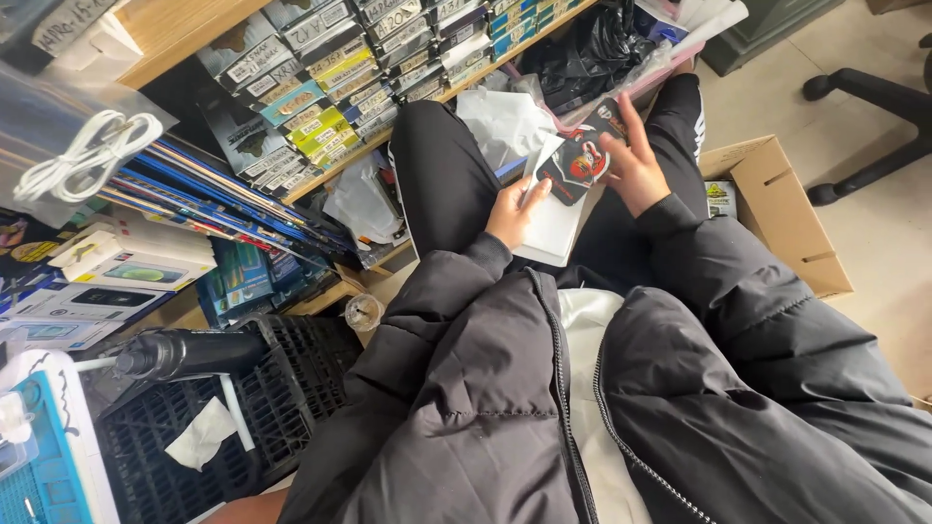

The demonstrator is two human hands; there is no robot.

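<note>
1. The black pack with a red picture on it is held up over the person's lap, between both hands.
2. The right hand holds the pack by its right side. The fingers point up and the thumb is at the front. Its grip is closed on the pack.
3. The left hand sits lower, at the pack's bottom left corner. Its fingers curl around a white box that lies on the lap, just under the pack. Its grip is closed on the white box, and the fingertips are very near the pack; I cannot tell if they touch it.
4. Both arms are in a black puffy jacket and bend in toward the middle.
5. The legs are in black pants, and the knees point at the shelf.
6. To the right of the right arm stands an open cardboard box on the floor, close by.
7. Ahead of the knees is a shelf full of small boxes, with plastic bags between the legs.
8. To the left is a black crate, well apart from the hands.
9. There is little open room around the hands.
</note>
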